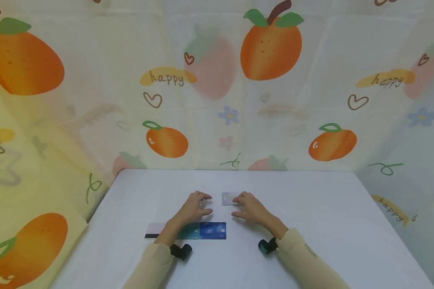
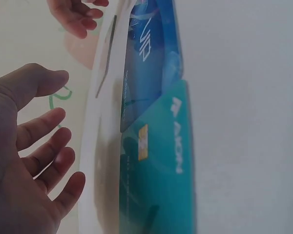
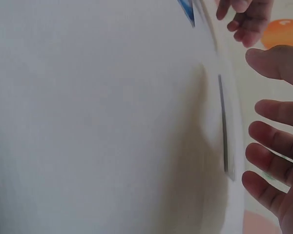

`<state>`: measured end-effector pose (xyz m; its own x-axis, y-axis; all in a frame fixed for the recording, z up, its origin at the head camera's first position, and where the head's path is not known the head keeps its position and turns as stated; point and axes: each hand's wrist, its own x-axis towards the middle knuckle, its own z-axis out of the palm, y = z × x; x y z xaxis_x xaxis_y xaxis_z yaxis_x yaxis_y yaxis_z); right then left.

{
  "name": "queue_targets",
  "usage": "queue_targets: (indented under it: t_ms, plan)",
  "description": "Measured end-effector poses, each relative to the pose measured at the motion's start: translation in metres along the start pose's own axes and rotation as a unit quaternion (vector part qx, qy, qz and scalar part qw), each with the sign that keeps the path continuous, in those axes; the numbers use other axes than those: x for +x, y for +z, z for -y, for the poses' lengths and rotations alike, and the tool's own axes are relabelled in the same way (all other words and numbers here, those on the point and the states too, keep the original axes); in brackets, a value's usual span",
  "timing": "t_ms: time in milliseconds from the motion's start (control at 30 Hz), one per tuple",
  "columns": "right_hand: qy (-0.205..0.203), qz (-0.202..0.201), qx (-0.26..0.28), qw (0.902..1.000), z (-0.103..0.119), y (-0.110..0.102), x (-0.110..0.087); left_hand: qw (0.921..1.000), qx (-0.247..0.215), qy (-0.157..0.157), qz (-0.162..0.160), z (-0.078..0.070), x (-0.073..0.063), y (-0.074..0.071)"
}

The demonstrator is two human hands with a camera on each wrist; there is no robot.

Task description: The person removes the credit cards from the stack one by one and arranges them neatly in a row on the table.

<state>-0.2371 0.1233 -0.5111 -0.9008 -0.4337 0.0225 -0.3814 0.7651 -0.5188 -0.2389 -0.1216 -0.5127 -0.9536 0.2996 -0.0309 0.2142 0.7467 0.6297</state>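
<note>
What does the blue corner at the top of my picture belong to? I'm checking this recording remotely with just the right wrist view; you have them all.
Observer: A blue card, which the head view shows whole.
Operator: And what lies immediately to its left?
Observer: A teal card, clearest in the left wrist view.
Operator: Anything further left, past the teal one?
Observer: Yes, the head view shows a pale card there, with a black stripe along its near side.
</note>
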Motion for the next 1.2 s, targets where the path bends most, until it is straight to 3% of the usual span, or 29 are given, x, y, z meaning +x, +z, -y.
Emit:
queue_targets:
  t_ms: [300,500,633,833,1200]
  plan:
    - [0.029,-0.012,-0.024,0.9992,-0.013,-0.009,0.007,0.9982,-0.031,-0.014,0.049,-0.008,0.023,0.004]
    - [0.053,0.003,-0.024,0.9983,-0.019,-0.015,0.015,0.9977,-0.033,-0.007,0.058,-0.012,0.041,0.011]
    - [0.044,0.007,-0.042,0.9982,-0.025,-0.015,0.02,0.9979,-0.032,0.003,0.057,-0.015,0.049,0.017]
    - [0.033,0.014,-0.047,0.9982,-0.032,-0.014,0.028,0.9983,-0.001,0.005,0.059,-0.021,0.054,0.024]
    - [0.044,0.06,-0.074,0.9944,-0.035,-0.016,0.04,0.9951,0.056,-0.022,0.079,-0.026,0.062,0.029]
